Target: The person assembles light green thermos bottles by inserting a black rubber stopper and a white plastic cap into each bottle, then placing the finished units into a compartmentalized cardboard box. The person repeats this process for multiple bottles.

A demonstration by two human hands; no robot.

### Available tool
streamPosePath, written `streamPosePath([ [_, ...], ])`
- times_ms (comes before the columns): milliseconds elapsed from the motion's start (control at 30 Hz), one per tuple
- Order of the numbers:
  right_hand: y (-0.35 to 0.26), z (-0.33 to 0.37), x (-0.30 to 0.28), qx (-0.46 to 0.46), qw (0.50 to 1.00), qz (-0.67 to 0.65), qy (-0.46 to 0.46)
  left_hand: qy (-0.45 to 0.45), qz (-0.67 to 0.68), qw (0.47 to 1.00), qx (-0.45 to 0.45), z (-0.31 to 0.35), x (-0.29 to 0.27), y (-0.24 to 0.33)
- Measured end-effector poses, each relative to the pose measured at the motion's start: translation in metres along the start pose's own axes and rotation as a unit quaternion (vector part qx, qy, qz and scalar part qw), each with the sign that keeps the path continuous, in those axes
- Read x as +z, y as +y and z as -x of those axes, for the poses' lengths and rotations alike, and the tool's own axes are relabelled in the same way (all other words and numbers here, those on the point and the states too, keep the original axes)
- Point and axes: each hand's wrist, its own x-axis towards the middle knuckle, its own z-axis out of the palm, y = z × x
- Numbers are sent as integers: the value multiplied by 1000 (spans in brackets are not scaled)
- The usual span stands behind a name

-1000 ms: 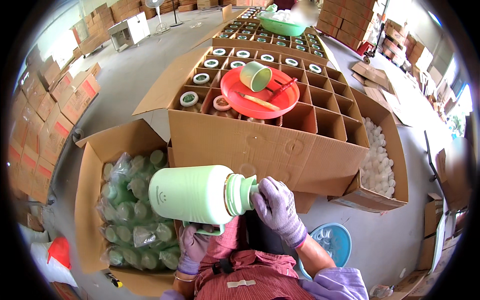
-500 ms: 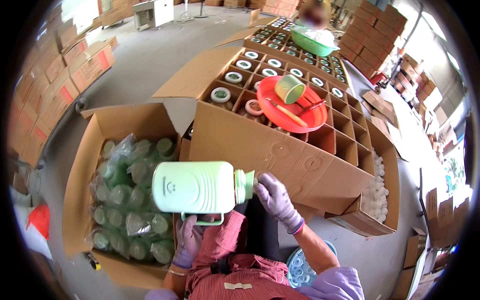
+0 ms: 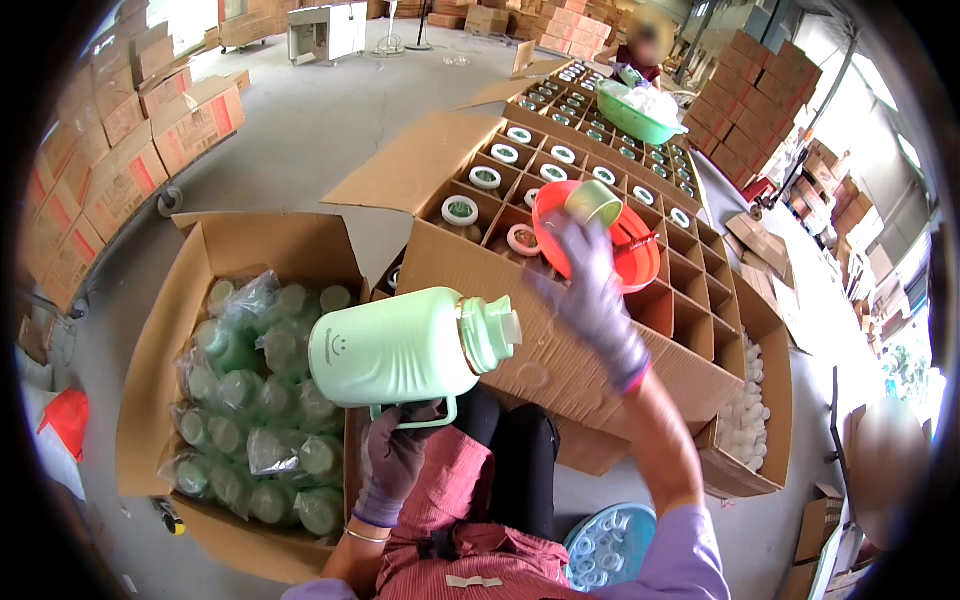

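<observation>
A pale green vacuum jug [image 3: 390, 348] with a smiley mark lies tilted on its side in front of me, its spout and stopper end pointing right. Below it, my left hand [image 3: 393, 455] in a grey-purple glove is closed round the jug's handle [image 3: 440, 415]. My right hand [image 3: 597, 300], gloved alike and smeared by motion, reaches over the near side of a red basin [image 3: 640, 262]. A green cup-like piece [image 3: 594, 203] sits in that basin, beside a dark red tool [image 3: 637, 243]. Whether my right fingers touch anything cannot be made out.
At left, an open carton [image 3: 150, 400] holds several bagged green jug bodies. The divided carton [image 3: 480, 290] ahead carries white-topped jugs. White stoppers fill a box [image 3: 715, 465] at right; a blue basin [image 3: 640, 525] of rings stands low. A person [image 3: 640, 60] is beyond a green basin [image 3: 640, 120].
My right hand has left the jug's stopper end and moved up and right to the red basin, covering the wooden-handled tool there. The jug's spout end has tipped upward slightly.
</observation>
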Motion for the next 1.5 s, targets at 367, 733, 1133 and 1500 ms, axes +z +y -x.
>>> streamPosePath([
  [367, 92, -41, 6, 46, 991, 53, 117, 22, 138, 990, -2, -6, -2, -9],
  [733, -37, 119, 22, 82, 940, -328, 54, -54, 48, 997, -13, 11, 13, -15],
  [1133, -33, 115, 7, -49, 975, -214, 35, -40, -233, 972, -9, -3, -36, -11],
  [1500, 33, 176, 32, 382, 727, -557, -123, -176, -220, 959, -34, -12, -26, -34],
])
